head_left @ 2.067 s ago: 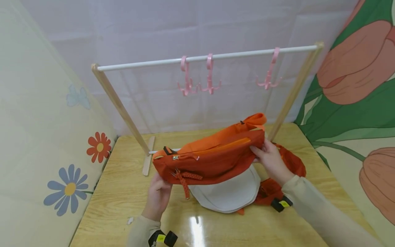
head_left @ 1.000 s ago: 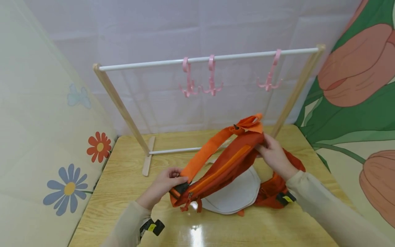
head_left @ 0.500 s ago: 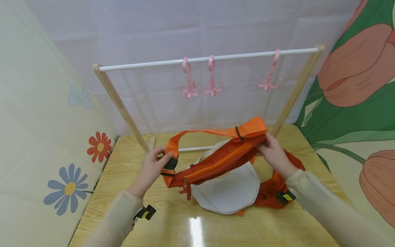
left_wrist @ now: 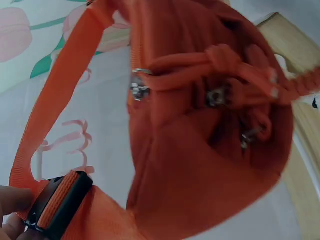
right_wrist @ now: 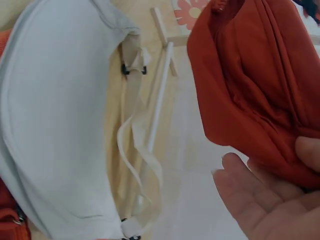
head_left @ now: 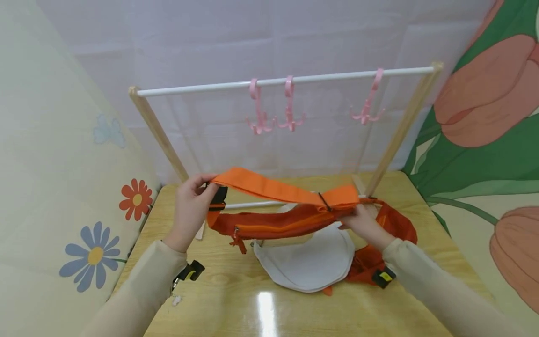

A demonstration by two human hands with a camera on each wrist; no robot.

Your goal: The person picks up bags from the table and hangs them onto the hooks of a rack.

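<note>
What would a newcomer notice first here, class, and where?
The orange-red bag held up near the centre likely comes first, its strap in the left fingers. Below it, a white bag lies on the table. Above, three pink hooks hang on the white rail.

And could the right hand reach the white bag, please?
Probably yes: the white bag lies close by, its near part uncovered, though the right hand may first need to release the raised orange bag.
</note>
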